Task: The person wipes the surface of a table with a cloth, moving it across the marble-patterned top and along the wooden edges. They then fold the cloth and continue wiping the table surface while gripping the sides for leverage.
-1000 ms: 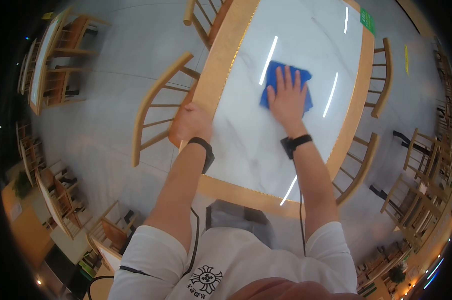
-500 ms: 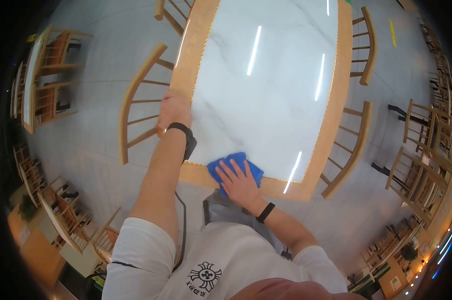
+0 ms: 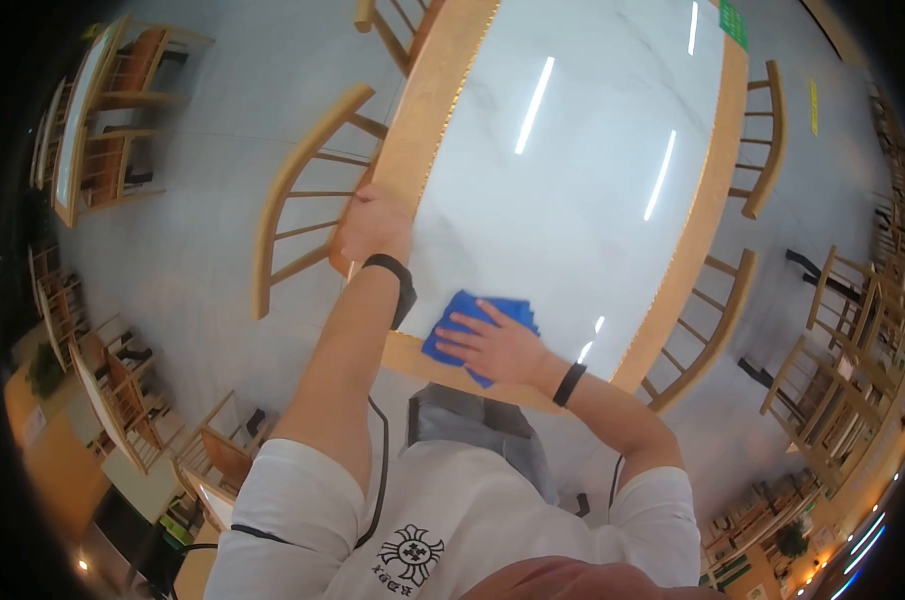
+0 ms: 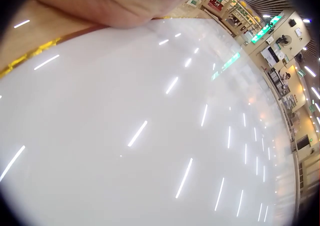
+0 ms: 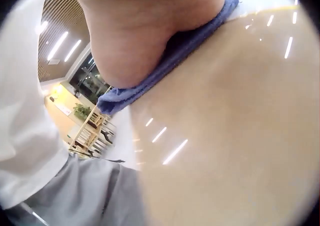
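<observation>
In the head view, a blue cloth lies folded on the table's near end, across the wooden border and the glossy white marble-look top. My right hand presses flat on it, fingers spread and pointing left. From the right wrist, the heel of that hand bears down on the cloth over the wood. At the table's left side, my left hand grips the wooden edge, its fingers curled over the rim. The left wrist view has this hand beside the gold trim line.
Wooden chairs stand along both long sides, one close by my left hand and another at right. A green sticker marks the far right corner. Other tables and chairs surround the floor. Ceiling lights reflect on the tabletop.
My right hand has slid the cloth from the middle of the tabletop to the near edge, and its fingers have turned leftward. My left hand stays on the table's left edge.
</observation>
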Available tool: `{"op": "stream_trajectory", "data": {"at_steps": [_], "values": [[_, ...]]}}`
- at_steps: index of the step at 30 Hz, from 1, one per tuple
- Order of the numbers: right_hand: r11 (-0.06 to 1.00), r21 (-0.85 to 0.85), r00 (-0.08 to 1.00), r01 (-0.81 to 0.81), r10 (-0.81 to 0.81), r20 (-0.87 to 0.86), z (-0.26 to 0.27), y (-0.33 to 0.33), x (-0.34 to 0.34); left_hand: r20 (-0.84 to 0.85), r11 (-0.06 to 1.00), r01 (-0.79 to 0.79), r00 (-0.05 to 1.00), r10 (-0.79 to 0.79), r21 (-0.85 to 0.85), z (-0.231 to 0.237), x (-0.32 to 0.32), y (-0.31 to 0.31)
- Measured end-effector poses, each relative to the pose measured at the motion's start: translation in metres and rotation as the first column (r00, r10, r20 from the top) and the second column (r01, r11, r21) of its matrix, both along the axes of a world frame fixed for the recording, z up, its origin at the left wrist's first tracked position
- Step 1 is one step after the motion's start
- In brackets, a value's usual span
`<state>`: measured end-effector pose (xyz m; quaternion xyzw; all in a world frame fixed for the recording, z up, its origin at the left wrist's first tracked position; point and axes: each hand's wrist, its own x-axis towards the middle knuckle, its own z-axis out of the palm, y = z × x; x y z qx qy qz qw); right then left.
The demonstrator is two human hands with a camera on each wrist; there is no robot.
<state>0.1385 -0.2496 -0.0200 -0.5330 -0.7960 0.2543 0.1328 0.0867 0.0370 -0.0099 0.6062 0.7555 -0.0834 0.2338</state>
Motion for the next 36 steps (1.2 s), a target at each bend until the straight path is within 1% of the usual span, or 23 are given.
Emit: {"op": "stream_trajectory", "data": {"at_steps": [2, 3, 4, 6, 7, 8, 10, 13, 14, 16, 18, 19, 22, 23, 25, 26, 28, 29, 31, 33, 34, 35, 36], "values": [[1.0, 0.003, 0.999, 0.031, -0.031, 0.037, 0.001, 0.027, 0.028, -0.037, 1.0, -0.017, 0.999, 0.016, -0.022, 0.013, 0.006, 0.002], [0.998, 0.014, 0.996, 0.057, -0.058, 0.064, 0.002, 0.042, 0.044, -0.103, 1.0, 0.023, 0.994, -0.024, -0.01, 0.003, 0.002, 0.004], [0.996, 0.026, 0.992, 0.083, -0.085, 0.09, 0.005, 0.059, 0.062, -0.105, 0.999, 0.027, 0.994, -0.025, 0.023, 0.0, 0.0, 0.006], [0.983, 0.036, 0.974, 0.183, -0.186, 0.13, 0.005, 0.096, 0.097, -0.113, 0.995, 0.043, 0.993, -0.033, 0.089, -0.006, 0.0, 0.005], [0.97, 0.053, 0.952, 0.235, -0.241, 0.189, 0.005, 0.116, 0.116, -0.155, 0.978, 0.043, 0.988, -0.011, 0.206, -0.026, -0.003, 0.003], [0.955, 0.072, 0.922, 0.288, -0.297, 0.247, 0.004, 0.135, 0.134, -0.15, 0.969, 0.032, 0.989, 0.005, 0.247, -0.024, -0.001, 0.003], [0.909, 0.17, 0.851, 0.38, -0.416, 0.32, -0.002, 0.172, 0.169, -0.136, 0.946, 0.013, 0.99, 0.033, 0.325, -0.016, 0.005, 0.001], [0.806, 0.309, 0.747, 0.505, -0.587, 0.311, -0.02, 0.223, 0.209, -0.115, 0.907, 0.046, 0.993, 0.003, 0.419, -0.02, 0.002, 0.0], [0.765, 0.341, 0.708, 0.546, -0.639, 0.299, -0.026, 0.241, 0.217, -0.099, 0.957, 0.021, 0.995, 0.009, 0.29, -0.01, 0.004, 0.002], [0.694, 0.394, 0.646, 0.603, -0.714, 0.269, -0.041, 0.275, 0.224, -0.068, 0.999, -0.03, 0.997, 0.031, 0.019, 0.021, 0.011, 0.009], [0.618, 0.435, 0.573, 0.654, -0.781, 0.249, -0.052, 0.306, 0.222, -0.08, 0.999, -0.036, 0.996, 0.039, 0.036, 0.025, 0.014, 0.009], [0.595, 0.435, 0.555, 0.676, -0.799, 0.232, -0.053, 0.318, 0.216, -0.084, 0.998, -0.037, 0.996, 0.041, 0.043, 0.026, 0.014, 0.01], [0.606, 0.438, 0.561, 0.664, -0.791, 0.244, -0.051, 0.336, 0.192, -0.087, 0.993, -0.01, 0.996, 0.02, 0.12, 0.01, 0.008, 0.006], [0.648, 0.429, 0.593, 0.63, -0.757, 0.274, -0.047, 0.335, 0.183, -0.093, 0.989, -0.019, 0.995, 0.033, 0.147, 0.004, 0.007, 0.004], [0.728, 0.406, 0.704, 0.553, -0.669, 0.24, -0.041, 0.323, 0.161, -0.1, 0.979, -0.03, 0.994, 0.051, 0.2, -0.004, 0.007, 0.002], [0.762, 0.397, 0.752, 0.512, -0.621, 0.223, -0.039, 0.314, 0.151, -0.101, 0.976, -0.012, 0.994, 0.035, 0.217, -0.004, 0.008, 0.003], [0.801, 0.377, 0.805, 0.464, -0.559, 0.197, -0.032, 0.289, 0.129, -0.111, 0.969, 0.025, 0.994, 0.002, 0.246, 0.002, 0.008, 0.002], [0.819, 0.368, 0.83, 0.44, -0.528, 0.181, -0.028, 0.275, 0.118, -0.081, 0.967, 0.011, 0.997, 0.011, 0.256, -0.001, 0.007, 0.001], [0.824, 0.339, 0.845, 0.454, -0.519, 0.128, -0.022, 0.242, 0.098, -0.028, 0.963, -0.019, 0.999, 0.028, 0.269, -0.008, 0.004, 0.0], [0.832, 0.29, 0.854, 0.473, -0.513, 0.082, -0.014, 0.204, 0.077, -0.039, 0.977, -0.046, 0.998, 0.056, 0.207, -0.016, 0.003, 0.002], [0.836, 0.257, 0.852, 0.484, -0.517, 0.079, -0.011, 0.184, 0.065, -0.047, 0.983, -0.06, 0.997, 0.069, 0.175, -0.009, 0.005, 0.001], [0.839, 0.226, 0.85, 0.495, -0.521, 0.075, -0.01, 0.164, 0.054, -0.02, 0.994, -0.072, 0.997, 0.074, 0.077, -0.001, 0.005, 0.002], [0.841, 0.195, 0.847, 0.505, -0.526, 0.072, -0.008, 0.144, 0.042, -0.008, 0.996, -0.073, 0.997, 0.074, 0.058, 0.004, 0.005, 0.001]]}}
